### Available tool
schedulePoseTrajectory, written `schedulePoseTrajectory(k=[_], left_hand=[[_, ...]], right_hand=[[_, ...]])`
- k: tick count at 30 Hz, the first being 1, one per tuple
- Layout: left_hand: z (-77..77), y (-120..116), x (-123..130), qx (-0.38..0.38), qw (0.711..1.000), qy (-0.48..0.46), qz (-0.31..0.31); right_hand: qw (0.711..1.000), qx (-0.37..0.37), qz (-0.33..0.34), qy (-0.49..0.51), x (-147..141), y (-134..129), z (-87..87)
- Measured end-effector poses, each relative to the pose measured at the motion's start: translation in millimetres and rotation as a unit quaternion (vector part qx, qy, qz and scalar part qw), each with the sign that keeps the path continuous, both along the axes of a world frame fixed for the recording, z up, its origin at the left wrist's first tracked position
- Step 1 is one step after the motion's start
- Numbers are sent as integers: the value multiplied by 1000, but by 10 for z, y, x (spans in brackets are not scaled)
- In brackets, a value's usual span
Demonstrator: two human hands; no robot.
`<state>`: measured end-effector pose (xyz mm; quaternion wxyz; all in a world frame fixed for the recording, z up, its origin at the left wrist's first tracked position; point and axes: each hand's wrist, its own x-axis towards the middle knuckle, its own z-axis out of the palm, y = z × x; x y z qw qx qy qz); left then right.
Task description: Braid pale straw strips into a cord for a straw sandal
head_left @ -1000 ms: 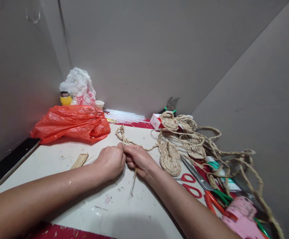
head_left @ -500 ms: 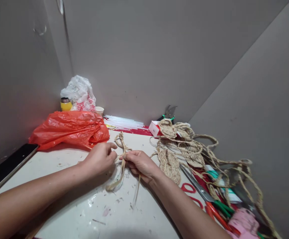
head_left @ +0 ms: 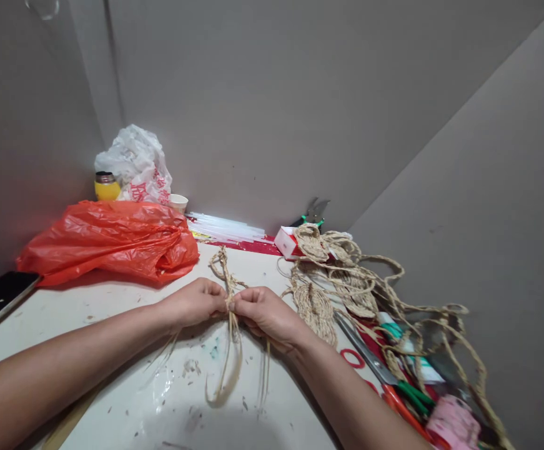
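Between my two hands is a thin straw-coloured braid (head_left: 226,274), its looped upper end lying on the white table. My left hand (head_left: 201,303) pinches the strands from the left side. Opposite it, my right hand (head_left: 260,312) pinches the same braid, thumb and forefinger nearly touching the left fingertips. Loose strands (head_left: 225,369) hang down below the fingers, and a few more trail out under each hand. To the right of my right hand lies a flat oval coiled rope piece (head_left: 316,309).
More coiled rope pieces (head_left: 353,290) and loose rope crowd the right side, beside large scissors (head_left: 370,356) and a pink roll (head_left: 454,422). A red plastic bag (head_left: 112,244) and a phone (head_left: 0,300) are at left. Clear sticks (head_left: 227,228) lie along the back.
My left hand has moved in to the braid and now pinches it beside the right hand. The loose strands hang differently. The whole view has shifted slightly.
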<state>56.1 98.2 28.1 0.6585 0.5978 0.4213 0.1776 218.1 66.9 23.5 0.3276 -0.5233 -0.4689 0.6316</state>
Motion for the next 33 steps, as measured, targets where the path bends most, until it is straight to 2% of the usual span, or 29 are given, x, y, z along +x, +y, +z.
schedulePoseTrajectory(k=[6, 9, 13, 15, 19, 23, 30, 33], left_hand=[[-70, 53, -4, 66, 998, 6, -5], [-63, 49, -2, 93, 995, 36, -5], [-75, 42, 7, 118, 991, 69, 7], [-86, 41, 18, 91, 994, 60, 9], [-72, 44, 39, -12, 999, 34, 2], [-36, 40, 50, -43, 999, 12, 8], [-88, 3, 59, -8, 999, 30, 35], [-111, -11, 58, 7, 999, 9, 34]], right_hand=[[998, 7, 23, -65, 56, 17, -8], [990, 39, 40, -128, 62, -4, 5], [966, 103, 52, -232, 45, -39, 1], [947, 154, 48, -278, 33, -50, -24], [896, 249, 52, -363, 5, -79, -59], [865, 274, 62, -416, -13, -125, -18], [882, 239, 91, -395, 103, -121, 89], [908, 207, 71, -357, 102, -111, 125]])
